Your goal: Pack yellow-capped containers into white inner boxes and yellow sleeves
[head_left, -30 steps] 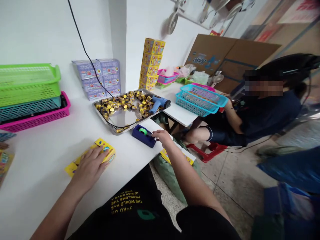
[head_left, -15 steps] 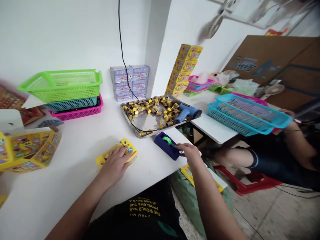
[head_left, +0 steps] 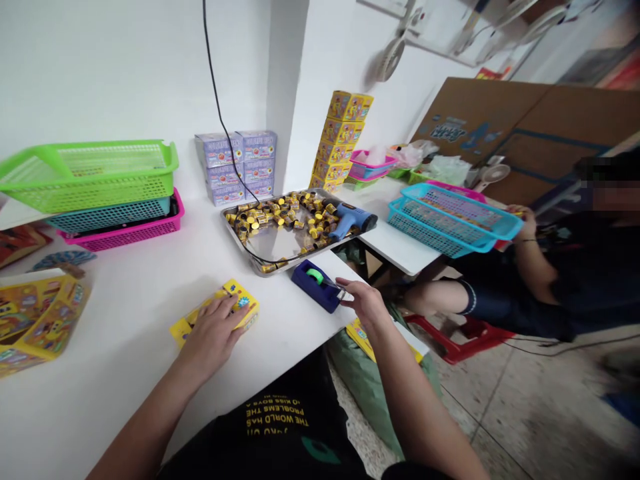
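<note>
The right grip [head_left: 361, 301] is pinched shut at the cutter end of the tape dispenser [head_left: 315, 285]; whether tape is between the fingertips is too small to tell. The dispenser sits near the bench [head_left: 125, 300] edge, so a hard pull could drag it off, and a loose strip might fold onto itself.

The left grip [head_left: 214, 327] lies flat and open, pressing a yellow box [head_left: 247, 308] onto the bench. It holds the box by pressure only, so the box could slide.

Counts:
- dispenser: one
- box under the palm: one
- tray [head_left: 240, 244]: one, with more small rolls than I can count
- heat gun [head_left: 347, 219]: one, on the tray
- stacked baskets [head_left: 90, 170]: three
- purple boxes [head_left: 235, 167]: six visible
</note>
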The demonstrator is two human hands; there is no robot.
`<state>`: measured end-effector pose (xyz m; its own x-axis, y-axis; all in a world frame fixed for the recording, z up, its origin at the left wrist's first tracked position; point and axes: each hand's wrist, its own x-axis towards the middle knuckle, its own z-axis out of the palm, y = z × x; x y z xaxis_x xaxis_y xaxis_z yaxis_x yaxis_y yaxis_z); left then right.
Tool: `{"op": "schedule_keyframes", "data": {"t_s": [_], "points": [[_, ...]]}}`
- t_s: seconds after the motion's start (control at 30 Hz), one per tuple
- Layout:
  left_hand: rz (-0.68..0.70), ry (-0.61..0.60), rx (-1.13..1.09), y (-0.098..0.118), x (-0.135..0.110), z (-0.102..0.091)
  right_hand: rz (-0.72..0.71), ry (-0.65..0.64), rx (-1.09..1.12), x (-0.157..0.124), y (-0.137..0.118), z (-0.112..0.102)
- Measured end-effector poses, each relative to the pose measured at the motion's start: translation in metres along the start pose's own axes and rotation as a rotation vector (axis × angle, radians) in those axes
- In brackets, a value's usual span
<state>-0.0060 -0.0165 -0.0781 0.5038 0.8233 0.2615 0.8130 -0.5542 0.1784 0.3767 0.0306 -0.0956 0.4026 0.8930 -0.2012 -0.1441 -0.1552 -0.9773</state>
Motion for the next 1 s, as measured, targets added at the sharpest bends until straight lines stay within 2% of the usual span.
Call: {"op": "schedule_keyframes", "data": {"t_s": [0.17,0.4,0.57,0.7,0.9,1.0], "points": [[-0.017,-0.009,-0.014,0.001,0.001,-0.003,-0.022,-0.080,0.071,-0.006,0.003,-0.009],[-0.013,0.031,-0.038,0.001,0.000,-0.002,-0.075,-0.069,0.158,-0.003,0.028,-0.016],[-0.020,0.053,-0.025,0.000,0.000,0.000,-0.099,-0.085,0.189,-0.006,0.030,-0.018],[-0.008,0.036,-0.026,-0.001,0.000,-0.002,-0.090,-0.022,0.155,-0.009,0.030,-0.016],[0.020,0.056,0.043,-0.007,0.001,-0.003,-0.032,0.152,-0.018,-0.011,0.037,-0.020],[0.031,0.056,0.055,-0.008,0.001,-0.002,-0.033,0.185,-0.084,-0.013,0.036,-0.023]]}}
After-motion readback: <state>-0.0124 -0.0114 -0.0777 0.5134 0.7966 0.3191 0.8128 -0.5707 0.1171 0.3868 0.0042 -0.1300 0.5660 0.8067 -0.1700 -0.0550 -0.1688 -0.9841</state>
